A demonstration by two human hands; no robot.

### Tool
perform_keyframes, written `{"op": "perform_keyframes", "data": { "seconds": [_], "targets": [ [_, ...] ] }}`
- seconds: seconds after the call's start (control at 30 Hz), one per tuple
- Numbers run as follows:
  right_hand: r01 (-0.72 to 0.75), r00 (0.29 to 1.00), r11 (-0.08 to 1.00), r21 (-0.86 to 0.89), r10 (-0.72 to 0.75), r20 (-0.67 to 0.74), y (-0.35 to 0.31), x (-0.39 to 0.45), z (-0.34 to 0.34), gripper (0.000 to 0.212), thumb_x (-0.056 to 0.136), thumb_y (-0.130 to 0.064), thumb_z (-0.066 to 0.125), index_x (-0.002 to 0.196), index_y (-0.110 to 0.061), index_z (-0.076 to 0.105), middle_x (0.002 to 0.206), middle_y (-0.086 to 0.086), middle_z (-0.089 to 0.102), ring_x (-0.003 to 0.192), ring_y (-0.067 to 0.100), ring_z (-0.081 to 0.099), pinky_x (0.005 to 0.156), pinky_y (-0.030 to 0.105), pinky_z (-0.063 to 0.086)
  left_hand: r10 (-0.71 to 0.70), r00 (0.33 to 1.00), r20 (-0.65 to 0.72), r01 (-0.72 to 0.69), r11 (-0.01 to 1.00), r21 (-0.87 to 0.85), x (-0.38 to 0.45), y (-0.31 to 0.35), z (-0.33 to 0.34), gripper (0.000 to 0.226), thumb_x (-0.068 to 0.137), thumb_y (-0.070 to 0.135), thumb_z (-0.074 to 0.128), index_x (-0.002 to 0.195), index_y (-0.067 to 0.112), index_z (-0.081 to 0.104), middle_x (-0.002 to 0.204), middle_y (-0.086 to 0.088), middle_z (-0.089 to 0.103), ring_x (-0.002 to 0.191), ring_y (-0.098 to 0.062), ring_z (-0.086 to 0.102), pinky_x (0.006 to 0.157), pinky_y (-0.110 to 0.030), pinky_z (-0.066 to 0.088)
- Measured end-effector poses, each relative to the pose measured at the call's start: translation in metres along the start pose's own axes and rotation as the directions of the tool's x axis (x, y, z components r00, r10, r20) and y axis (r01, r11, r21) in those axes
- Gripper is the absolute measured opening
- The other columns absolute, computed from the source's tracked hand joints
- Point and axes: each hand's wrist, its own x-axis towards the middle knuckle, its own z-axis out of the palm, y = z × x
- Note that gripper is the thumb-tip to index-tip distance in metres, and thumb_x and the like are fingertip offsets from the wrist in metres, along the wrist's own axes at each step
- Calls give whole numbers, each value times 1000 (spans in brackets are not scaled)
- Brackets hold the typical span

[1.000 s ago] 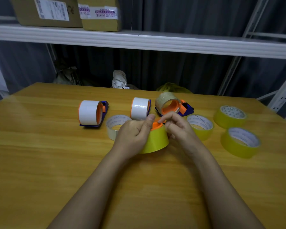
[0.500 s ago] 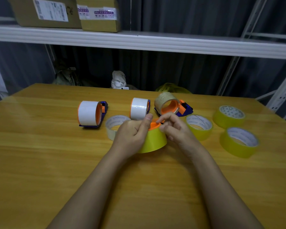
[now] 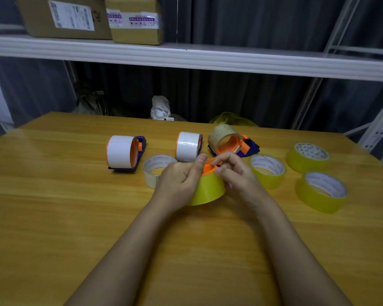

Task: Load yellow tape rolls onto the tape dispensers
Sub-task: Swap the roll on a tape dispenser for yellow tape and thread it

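I see the wooden table (image 3: 53,217), and at its middle a glossy yellow tape roll (image 3: 208,191) on an orange dispenser hub (image 3: 209,168). My left hand (image 3: 179,180) curls round the roll's left side, thumb up at the hub. My right hand (image 3: 237,173) has bent fingertips at the hub rim; actual pinch unclear.

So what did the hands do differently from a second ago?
Almost nothing. The left hand still grips the yellow tape roll on its orange dispenser, and the right hand keeps fiddling at the top, fingers barely shifted. The other rolls and dispensers on the table stayed put.
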Motion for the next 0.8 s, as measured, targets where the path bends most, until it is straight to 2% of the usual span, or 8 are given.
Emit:
{"op": "perform_keyframes", "data": {
  "seconds": [0.07,0.23,0.33,0.43,0.47,0.53,0.7,0.8],
  "targets": [
    [2,1000,999,-35,-3,-17,0,1,1,15,75,-20,55,89,-14,58,59,-7,36,53,3,35,51,14,33,-3,1000,0,3,1000,-2,0,0,0,64,87,59,31,45,10,32,39,5,29,38,-11,29,43,-35,21],
    [-12,997,1000,-11,11,-73,1,0,3,18,76,-16,47,87,-18,61,58,-9,41,51,2,36,48,14,31,-12,1000,0,12,1000,1,-1,0,1,67,86,61,29,47,7,33,41,6,28,39,-11,30,44,-36,21],
    [-31,992,998,55,37,-124,-1,1,6,21,75,-18,49,92,-18,61,68,7,44,56,7,40,50,18,33,-38,999,-32,36,998,-43,-1,-1,2,71,84,63,30,48,2,38,41,7,32,39,-11,33,43,-37,22],
    [-26,975,997,77,42,-217,-5,0,4,12,77,-20,60,88,-19,65,73,10,53,65,9,52,58,23,45,-54,997,-62,50,997,-62,0,-1,4,69,84,63,32,48,5,37,41,6,33,40,-9,33,43,-32,22],
    [-7,970,998,55,20,-244,-6,-1,2,4,80,-18,66,84,-18,68,74,4,61,69,9,57,63,25,48,-54,996,-70,49,997,-67,0,0,4,66,86,62,33,48,8,35,41,6,34,41,-9,33,43,-30,22],
    [33,959,999,-15,-36,-280,-7,-2,-1,9,84,-12,70,79,-19,72,77,-2,69,76,10,62,70,27,53,-48,996,-80,42,996,-79,1,1,5,62,87,61,34,48,13,35,43,6,36,41,-8,34,43,-30,22],
    [148,931,962,-229,-214,-295,-18,-6,0,13,80,-9,74,76,-22,73,83,-3,72,81,5,65,71,15,50,11,997,-71,-13,1000,-26,-1,1,10,67,88,60,26,57,6,50,43,1,39,43,-14,40,43,-34,26],
    [80,953,958,-275,-154,-260,-26,-8,-2,11,77,-13,77,74,-23,75,84,-3,72,82,5,66,72,16,51,34,997,-65,-31,999,41,-3,-1,14,65,89,60,23,69,12,62,45,5,42,45,-14,45,44,-30,23]
  ]
}}
